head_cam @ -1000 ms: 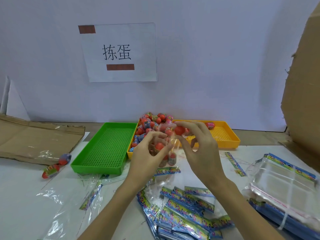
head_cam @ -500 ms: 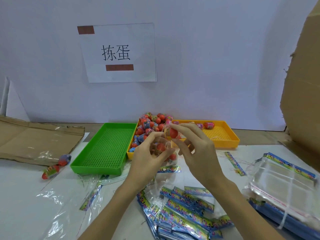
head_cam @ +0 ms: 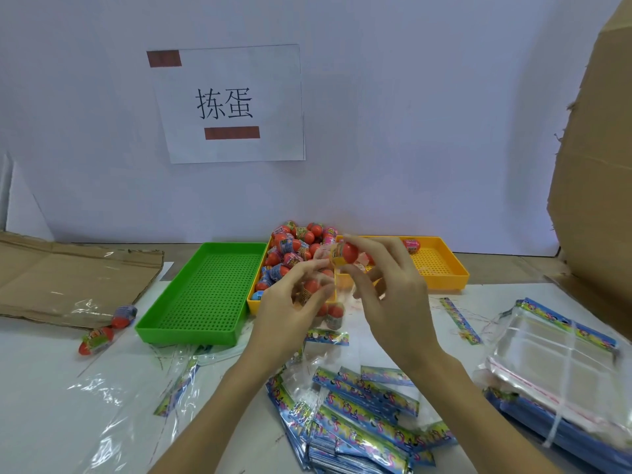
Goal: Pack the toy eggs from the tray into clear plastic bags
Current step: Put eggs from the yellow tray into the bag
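Note:
My right hand (head_cam: pixel 390 295) pinches a red toy egg (head_cam: pixel 346 254) with a yellow label at its fingertips, right above the mouth of a clear plastic bag (head_cam: pixel 333 319). My left hand (head_cam: pixel 290 313) grips that bag at its top edge; several red eggs show through the bag below my fingers. Behind both hands stands the yellow tray (head_cam: pixel 441 268), with a heap of red eggs (head_cam: pixel 294 248) on its left side and one lone egg (head_cam: pixel 411 244) near its back rim.
A green perforated tray (head_cam: pixel 205 292) stands left of the yellow one. Two loose eggs (head_cam: pixel 106 331) lie at the far left near flat cardboard (head_cam: pixel 71 275). Printed bags (head_cam: pixel 359 415) lie scattered in front; a bundled bag stack (head_cam: pixel 561 371) sits right, under a cardboard wall (head_cam: pixel 595 165).
My right hand has carried the egg a little left, over the bag's mouth. The left hand stays on the bag.

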Demonstrator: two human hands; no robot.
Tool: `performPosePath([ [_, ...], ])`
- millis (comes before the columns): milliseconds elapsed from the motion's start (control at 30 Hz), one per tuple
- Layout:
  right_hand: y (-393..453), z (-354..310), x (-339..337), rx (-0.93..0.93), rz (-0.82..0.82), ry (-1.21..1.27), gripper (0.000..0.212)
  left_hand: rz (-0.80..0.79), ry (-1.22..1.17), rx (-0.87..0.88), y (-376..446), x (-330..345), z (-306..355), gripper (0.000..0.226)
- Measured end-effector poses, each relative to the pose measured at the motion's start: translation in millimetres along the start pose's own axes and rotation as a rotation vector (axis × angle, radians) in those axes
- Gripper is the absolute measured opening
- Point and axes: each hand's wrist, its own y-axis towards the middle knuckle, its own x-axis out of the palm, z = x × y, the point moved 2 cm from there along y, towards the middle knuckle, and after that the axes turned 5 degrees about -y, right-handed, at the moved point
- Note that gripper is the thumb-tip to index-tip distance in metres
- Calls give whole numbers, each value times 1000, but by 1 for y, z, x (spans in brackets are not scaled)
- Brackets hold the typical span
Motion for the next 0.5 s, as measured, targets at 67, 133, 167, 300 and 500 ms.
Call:
performPosePath([
  [67, 0, -1, 0, -3, 4, 74, 33, -21, 23, 10, 0, 1, 1, 31],
  [133, -1, -3, 2, 23, -33, 160, 33, -46, 58, 48, -2, 2, 3, 28],
  [167, -2, -3, 3, 38, -49, 170, 33, -56, 77, 77, -3, 2, 4, 25],
  [300, -3, 0, 3, 25, -86, 4, 35, -62, 132, 139, -4, 5, 4, 32],
  [500, 1, 0, -2, 19, -176, 61, 36, -18, 155, 109, -3, 1, 6, 50],
])
